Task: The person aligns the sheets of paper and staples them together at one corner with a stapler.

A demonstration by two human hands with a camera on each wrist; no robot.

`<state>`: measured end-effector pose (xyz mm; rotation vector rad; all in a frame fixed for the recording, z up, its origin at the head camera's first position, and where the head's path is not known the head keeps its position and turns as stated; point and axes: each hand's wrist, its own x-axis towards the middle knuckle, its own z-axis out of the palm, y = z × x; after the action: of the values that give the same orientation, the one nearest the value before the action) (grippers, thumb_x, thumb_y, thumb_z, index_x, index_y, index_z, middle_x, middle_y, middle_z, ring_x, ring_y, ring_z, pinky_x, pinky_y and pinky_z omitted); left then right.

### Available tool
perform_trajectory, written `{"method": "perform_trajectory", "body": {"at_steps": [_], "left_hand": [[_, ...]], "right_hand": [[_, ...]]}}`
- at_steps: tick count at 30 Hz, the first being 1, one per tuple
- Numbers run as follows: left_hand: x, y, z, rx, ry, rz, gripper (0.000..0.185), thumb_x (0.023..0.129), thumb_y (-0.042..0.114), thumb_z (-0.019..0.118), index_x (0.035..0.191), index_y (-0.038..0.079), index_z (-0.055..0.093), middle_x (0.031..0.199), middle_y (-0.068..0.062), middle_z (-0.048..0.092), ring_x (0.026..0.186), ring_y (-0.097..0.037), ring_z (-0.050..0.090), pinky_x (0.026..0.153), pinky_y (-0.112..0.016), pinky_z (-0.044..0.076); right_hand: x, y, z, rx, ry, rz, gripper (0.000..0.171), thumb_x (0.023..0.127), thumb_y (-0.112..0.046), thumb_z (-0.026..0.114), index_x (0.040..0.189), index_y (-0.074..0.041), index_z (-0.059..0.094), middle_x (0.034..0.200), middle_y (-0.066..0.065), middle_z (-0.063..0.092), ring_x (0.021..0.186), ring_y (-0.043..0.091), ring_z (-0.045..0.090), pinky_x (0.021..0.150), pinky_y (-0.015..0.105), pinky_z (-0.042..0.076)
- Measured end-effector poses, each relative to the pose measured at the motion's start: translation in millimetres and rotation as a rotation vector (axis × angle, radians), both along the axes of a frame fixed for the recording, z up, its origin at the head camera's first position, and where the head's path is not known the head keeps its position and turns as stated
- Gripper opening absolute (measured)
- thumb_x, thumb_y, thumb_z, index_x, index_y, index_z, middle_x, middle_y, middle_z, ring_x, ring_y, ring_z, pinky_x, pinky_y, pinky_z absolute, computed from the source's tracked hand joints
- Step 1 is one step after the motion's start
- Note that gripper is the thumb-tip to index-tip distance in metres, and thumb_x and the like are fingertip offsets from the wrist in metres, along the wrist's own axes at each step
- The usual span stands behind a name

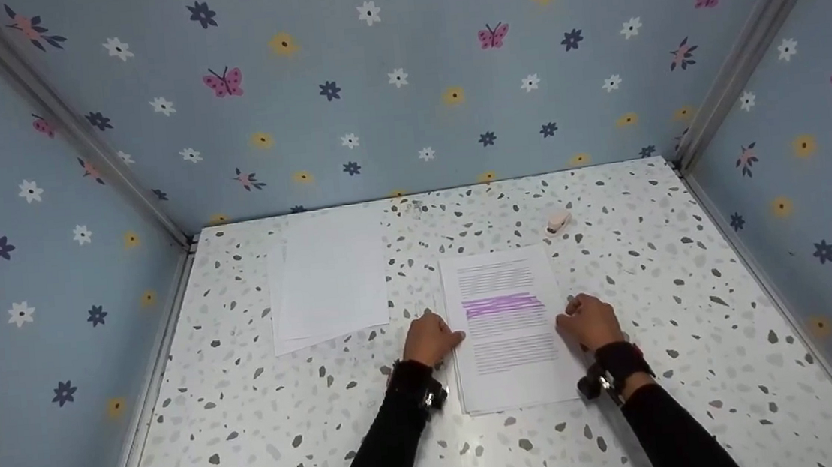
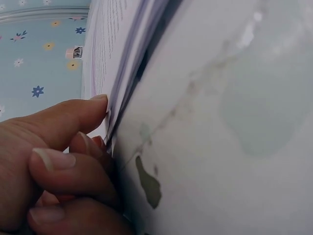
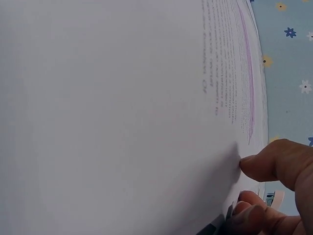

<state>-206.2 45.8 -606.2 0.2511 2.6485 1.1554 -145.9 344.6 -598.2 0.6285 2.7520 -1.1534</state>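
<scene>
A stack of printed sheets (image 1: pixel 520 386) lies on the speckled tabletop, its top page marked with purple highlighter strokes (image 1: pixel 501 304) across some lines. My left hand (image 1: pixel 429 340) pinches the stack's left edge; in the left wrist view its thumb (image 2: pixel 80 112) meets the page edges and the other fingers curl beside them. On the opposite edge, my right hand (image 1: pixel 593 322) holds the stack, its thumb (image 3: pixel 266 161) on the top page and its fingers curled at the side. Several sheet edges show slightly uneven in the left wrist view.
Some blank white sheets (image 1: pixel 333 271), loosely overlapped, lie on the left of the table. A small pale pink stapler (image 1: pixel 558 222) sits beyond the stack's top right corner. Blue flowered panels (image 1: pixel 405 114) wall the table at the back and both sides.
</scene>
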Motion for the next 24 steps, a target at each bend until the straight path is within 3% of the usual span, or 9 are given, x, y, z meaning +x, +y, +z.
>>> {"method": "perform_trajectory", "body": {"at_steps": [6,11,18,21,24], "left_hand": [[-1.0,0,5.1,0.003,-0.036,-0.001,0.034,0.086,0.024,0.081,0.065,0.010,0.057,0.063,0.000,0.055,0.051,-0.014,0.050,0.051,-0.028,0.040],[-5.0,-3,10.0,0.030,-0.140,0.018,0.040,0.094,0.035,0.073,0.067,0.008,0.059,0.053,0.000,0.055,0.041,-0.012,0.050,0.041,-0.024,0.039],[-13.4,-10,16.0,0.116,-0.228,0.068,0.026,0.098,0.021,0.067,0.083,0.000,0.062,0.056,-0.010,0.064,0.043,-0.018,0.061,0.038,-0.026,0.047],[-15.7,-11,16.7,0.111,-0.234,0.079,0.023,0.098,0.016,0.066,0.085,-0.003,0.062,0.059,-0.011,0.066,0.045,-0.019,0.064,0.039,-0.025,0.049],[-16.9,-10,17.6,0.116,-0.258,0.084,0.022,0.099,0.015,0.063,0.089,-0.004,0.060,0.061,-0.012,0.067,0.046,-0.020,0.066,0.040,-0.025,0.050]], "right_hand": [[-1.2,1,1.4,0.021,0.013,0.015,0.024,0.087,-0.020,0.069,0.100,0.000,0.063,0.090,0.015,0.067,0.056,0.021,0.058,0.049,0.032,0.045],[-3.2,3,6.2,0.016,0.004,0.016,0.023,0.091,-0.022,0.066,0.098,0.000,0.066,0.085,0.013,0.068,0.056,0.021,0.059,0.051,0.032,0.046],[-4.2,9,14.0,0.082,0.009,-0.005,0.030,0.094,-0.025,0.061,0.104,0.002,0.070,0.088,0.015,0.070,0.072,0.026,0.063,0.063,0.037,0.048],[-4.1,10,15.4,0.061,-0.005,-0.007,0.031,0.096,-0.026,0.059,0.103,0.002,0.069,0.078,0.012,0.069,0.066,0.024,0.063,0.061,0.036,0.048],[-4.1,11,15.9,0.030,-0.016,-0.006,0.029,0.098,-0.026,0.058,0.092,0.000,0.070,0.067,0.008,0.066,0.058,0.022,0.061,0.056,0.034,0.046]]}}
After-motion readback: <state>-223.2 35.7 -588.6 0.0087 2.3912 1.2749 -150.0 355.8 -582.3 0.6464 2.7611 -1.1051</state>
